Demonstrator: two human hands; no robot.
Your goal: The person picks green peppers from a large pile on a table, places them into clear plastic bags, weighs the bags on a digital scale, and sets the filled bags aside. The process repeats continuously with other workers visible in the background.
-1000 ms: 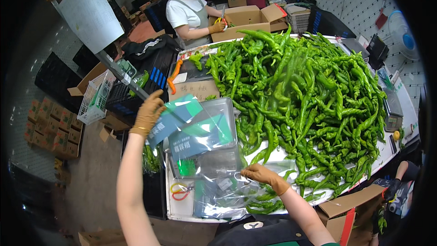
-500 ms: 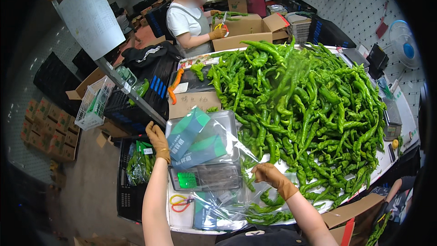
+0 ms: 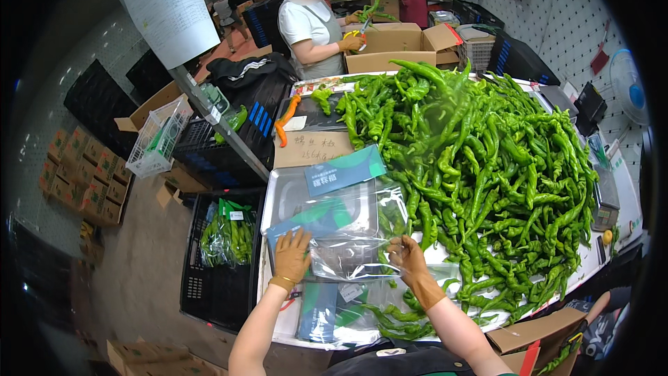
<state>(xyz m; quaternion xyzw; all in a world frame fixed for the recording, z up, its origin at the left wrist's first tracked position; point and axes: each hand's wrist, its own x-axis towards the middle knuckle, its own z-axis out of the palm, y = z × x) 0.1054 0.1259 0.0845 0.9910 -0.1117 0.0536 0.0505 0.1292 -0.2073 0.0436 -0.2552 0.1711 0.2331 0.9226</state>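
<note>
Clear plastic bag (image 3: 348,256) lies flat on the worktop (image 3: 278,320) between both gloved hands, and it looks empty so far. Left hand (image 3: 291,259) rests spread on its left edge, right hand (image 3: 407,256) pinches the right edge. Judging by that, packing has barely begun here: the huge green pepper pile (image 3: 480,174) just beside it waits, though bagged peppers (image 3: 226,237) already sit in the black crate (image 3: 209,299).

The pile of peppers (image 3: 480,174) occupies the right part of the table (image 3: 278,324). Left of the pile lies a stack of plastic bags (image 3: 341,237), with a cardboard sheet (image 3: 313,150) behind it. A crate (image 3: 202,285) holding bagged peppers (image 3: 226,233) stands left of the table. Cardboard boxes (image 3: 396,45) sit behind the pile.
</note>
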